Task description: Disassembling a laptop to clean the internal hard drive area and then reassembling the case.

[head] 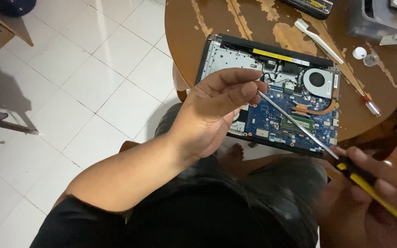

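Note:
An opened laptop (272, 69) lies on a worn round wooden table (194, 27), its blue circuit board, copper heat pipe and round fan exposed. My right hand (368, 188) grips the yellow-and-black handle of a long screwdriver (295, 124), whose metal shaft slants up-left over the board. My left hand (217, 110) hovers over the laptop's left side, its fingertips pinched at the screwdriver's tip; whether something small is between them I cannot tell.
A white toothbrush (318, 40), a second screwdriver (368, 103) with a clear handle, a small white cap (359, 53) and a grey box (382, 20) sit on the table's right part. White tiled floor (83, 82) spreads to the left, with dark objects at its edge.

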